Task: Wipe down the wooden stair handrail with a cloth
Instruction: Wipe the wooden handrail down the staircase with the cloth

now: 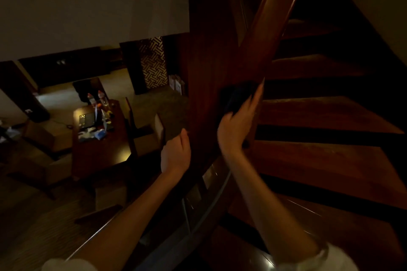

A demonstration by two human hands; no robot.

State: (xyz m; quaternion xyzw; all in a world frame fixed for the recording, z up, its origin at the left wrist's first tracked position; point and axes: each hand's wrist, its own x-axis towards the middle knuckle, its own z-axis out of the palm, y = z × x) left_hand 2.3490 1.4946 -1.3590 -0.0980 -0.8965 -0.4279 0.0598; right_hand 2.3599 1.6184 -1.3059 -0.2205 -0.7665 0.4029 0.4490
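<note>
The dark reddish wooden handrail (267,35) rises diagonally from the lower middle to the top right. My right hand (236,125) presses a dark cloth (236,97) against the rail about halfway up; the cloth is blurred and partly hidden by my fingers. My left hand (176,153) hovers to the left of the rail, fingers loosely curled with nothing in them, apart from the wood.
Wooden stair treads (326,160) climb on the right. A metal-trimmed banister edge (211,196) runs below my arms. Down on the lower floor stand a cluttered dark table (99,138) with bottles (97,98), and chairs (152,136).
</note>
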